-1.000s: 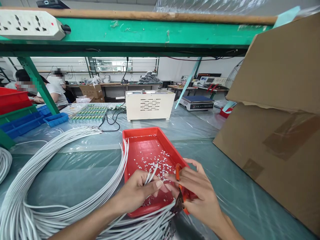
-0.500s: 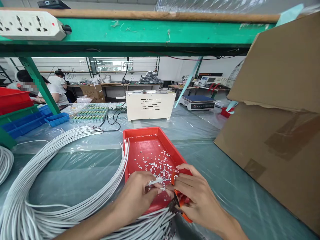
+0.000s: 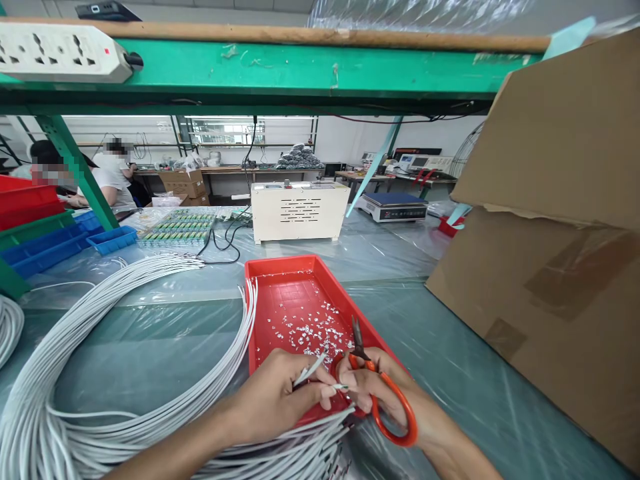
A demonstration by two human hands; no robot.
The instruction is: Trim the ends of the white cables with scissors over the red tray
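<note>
My left hand is closed on a white cable, with thumb and forefinger pinching close to its end. In my right hand is a pair of scissors with orange handles; the blades point up and away and look closed. The right thumb and forefinger meet at the cable tip beside the left fingertips. Both hands are over the near part of a red tray, which has small white and shiny scraps scattered in it. Beneath my hands lie many cable ends with dark tips.
A thick loop of white cables covers the left of the bench. Behind the tray stand a cream machine and a scale. A large cardboard box rises at right. Two people sit far left, behind blue bins.
The scissors have swung round in my right hand, from blades by the cable ends below to blades pointing up. My right fingers have come to the cable tip; the left hand barely moved.
</note>
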